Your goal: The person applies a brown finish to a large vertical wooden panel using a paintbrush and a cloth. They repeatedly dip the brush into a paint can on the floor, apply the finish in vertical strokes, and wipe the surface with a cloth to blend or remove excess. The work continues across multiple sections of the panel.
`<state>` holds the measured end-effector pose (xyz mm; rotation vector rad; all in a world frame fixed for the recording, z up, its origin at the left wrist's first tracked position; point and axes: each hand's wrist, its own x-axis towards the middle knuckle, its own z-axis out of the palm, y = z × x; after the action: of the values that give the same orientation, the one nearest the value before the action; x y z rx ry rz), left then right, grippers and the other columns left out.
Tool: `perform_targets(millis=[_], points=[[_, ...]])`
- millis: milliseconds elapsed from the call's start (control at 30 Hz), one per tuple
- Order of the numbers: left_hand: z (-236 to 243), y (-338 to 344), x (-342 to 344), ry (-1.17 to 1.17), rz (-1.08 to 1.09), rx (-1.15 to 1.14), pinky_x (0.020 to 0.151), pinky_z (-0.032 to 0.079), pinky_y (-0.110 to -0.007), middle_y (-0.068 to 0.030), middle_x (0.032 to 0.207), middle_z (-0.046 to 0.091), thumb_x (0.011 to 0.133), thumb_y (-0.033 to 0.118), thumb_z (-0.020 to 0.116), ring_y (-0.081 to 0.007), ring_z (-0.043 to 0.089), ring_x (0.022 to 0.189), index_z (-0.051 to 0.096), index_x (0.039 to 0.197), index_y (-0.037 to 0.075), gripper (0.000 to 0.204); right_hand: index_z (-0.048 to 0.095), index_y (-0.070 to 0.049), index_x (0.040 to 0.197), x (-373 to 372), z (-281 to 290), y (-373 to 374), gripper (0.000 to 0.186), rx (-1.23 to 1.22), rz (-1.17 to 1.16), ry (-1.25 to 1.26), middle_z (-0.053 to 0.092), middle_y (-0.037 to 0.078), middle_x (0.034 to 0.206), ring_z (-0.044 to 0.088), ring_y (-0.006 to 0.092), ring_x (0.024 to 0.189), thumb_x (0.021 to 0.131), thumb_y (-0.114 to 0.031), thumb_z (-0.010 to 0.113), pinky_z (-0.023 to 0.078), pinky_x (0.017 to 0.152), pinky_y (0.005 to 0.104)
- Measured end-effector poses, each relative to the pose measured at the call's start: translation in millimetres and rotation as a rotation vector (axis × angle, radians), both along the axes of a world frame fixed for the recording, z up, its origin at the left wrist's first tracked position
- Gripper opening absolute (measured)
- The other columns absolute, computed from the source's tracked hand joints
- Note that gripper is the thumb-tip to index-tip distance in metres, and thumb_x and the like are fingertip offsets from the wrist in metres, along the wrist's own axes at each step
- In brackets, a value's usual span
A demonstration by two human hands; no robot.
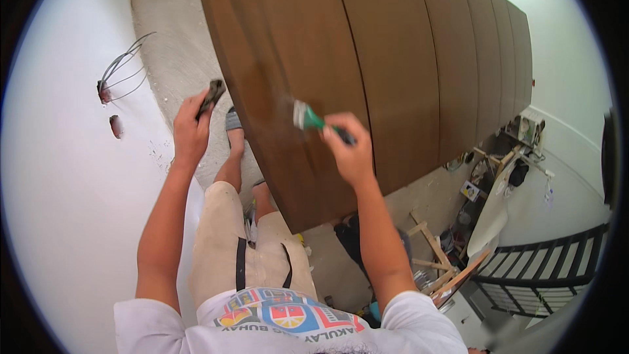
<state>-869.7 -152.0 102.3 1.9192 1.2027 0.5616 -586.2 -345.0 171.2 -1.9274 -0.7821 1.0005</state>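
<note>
My right hand (350,151) grips a paintbrush (313,120) with a green handle, its bristles against a large brown wooden panel (367,59) made of several long boards. My left hand (192,132) is raised beside the panel's left edge and holds a small dark block (211,96), perhaps a sanding pad. The panel stretches away to the upper right. My legs in beige shorts (229,249) and a grey sandal (233,120) are below.
A white wall (59,190) on the left has loose wires (121,69) coming from a hole. The floor is bare concrete (170,33). Wood offcuts (436,255), cans and clutter lie at the lower right by a black railing (550,269).
</note>
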Motion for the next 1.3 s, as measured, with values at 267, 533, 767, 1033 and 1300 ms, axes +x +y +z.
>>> perform_targets(millis=[267, 533, 767, 1033, 1300], points=[[-43.1, -38.4, 86.1, 0.177, -0.258, 0.48, 0.09, 0.05, -0.047, -0.0136, 0.109, 0.069, 0.083, -0.001, 0.07, -0.0347, 0.065, 0.103, 0.073, 0.125, 0.007, 0.043, 0.071, 0.005, 0.107, -82.0, 71.1, -327.3, 0.015, -0.147, -0.347, 0.214, 0.069, 0.014, 0.105, 0.071, 0.0219, 0.097, 0.092, 0.001, 0.073, 0.058, 0.087, 0.0341], [-39.5, -352.6, 67.3, 0.0, -0.776, 0.268, 0.081, 0.046, -0.044, -0.0111, 0.105, 0.064, 0.083, 0.001, 0.065, -0.0306, 0.061, 0.093, 0.068, 0.128, 0.007, 0.045, 0.069, 0.008, 0.108, -105.1, 67.6, -469.0, 0.016, -0.138, -0.64, 0.209, 0.066, 0.014, 0.111, 0.074, 0.0257, 0.097, 0.094, 0.0, 0.071, 0.062, 0.089, 0.0379], [-9.8, -414.5, 64.1, 0.043, -0.934, 0.185, 0.091, 0.044, -0.041, -0.0068, 0.108, 0.063, 0.083, 0.006, 0.066, -0.0247, 0.06, 0.103, 0.069, 0.132, 0.007, 0.049, 0.07, 0.008, 0.108, -126.9, 48.4, -523.9, 0.016, -0.153, -0.757, 0.184, 0.066, 0.012, 0.109, 0.074, 0.024, 0.096, 0.096, -0.001, 0.071, 0.061, 0.087, 0.0349], [-28.0, -271.1, 118.4, 0.203, -0.993, 0.499, 0.102, 0.041, -0.041, -0.0074, 0.12, 0.06, 0.086, 0.006, 0.059, -0.0252, 0.056, 0.113, 0.061, 0.144, 0.009, 0.058, 0.069, 0.008, 0.108, -136.7, 19.5, -556.7, 0.015, -0.359, -0.716, 0.176, 0.066, 0.011, 0.103, 0.074, 0.0221, 0.094, 0.095, 0.001, 0.07, 0.061, 0.084, 0.0336], [-48.9, -2.5, 177.3, 0.309, -0.529, 0.755, 0.094, 0.044, -0.042, -0.0061, 0.114, 0.064, 0.09, 0.006, 0.061, -0.0256, 0.06, 0.107, 0.068, 0.134, 0.013, 0.046, 0.067, 0.008, 0.112, -126.4, 17.6, -532.2, 0.018, -0.531, -0.875, 0.15, 0.068, 0.014, 0.101, 0.074, 0.0228, 0.089, 0.096, 0.0, 0.068, 0.062, 0.082, 0.035]])
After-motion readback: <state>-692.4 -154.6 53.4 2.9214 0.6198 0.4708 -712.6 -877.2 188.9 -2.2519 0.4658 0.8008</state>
